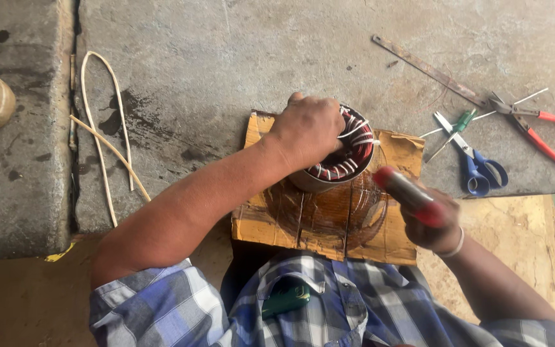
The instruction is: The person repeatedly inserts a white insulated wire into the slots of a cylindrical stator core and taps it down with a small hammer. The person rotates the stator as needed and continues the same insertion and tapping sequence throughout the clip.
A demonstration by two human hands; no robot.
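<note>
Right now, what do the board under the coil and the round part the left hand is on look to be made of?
The board looks like rough wood, yellowish, cracked along its grain. The round part under the left hand looks like a dull grey metal ring wound with glossy reddish wire, likely enamelled copper, with white sleeving. The right hand grips a red-handled tool.

The left arm, bare to a rolled-up sleeve, reaches forward and to the right across the body. The left hand [309, 128] lies palm down, fingers curled over and closed, knuckles facing up. The right forearm comes in from the lower right, bent at the wrist. The right hand [430, 222] is closed in a fist, thumb side up, with a band at the wrist.
</note>
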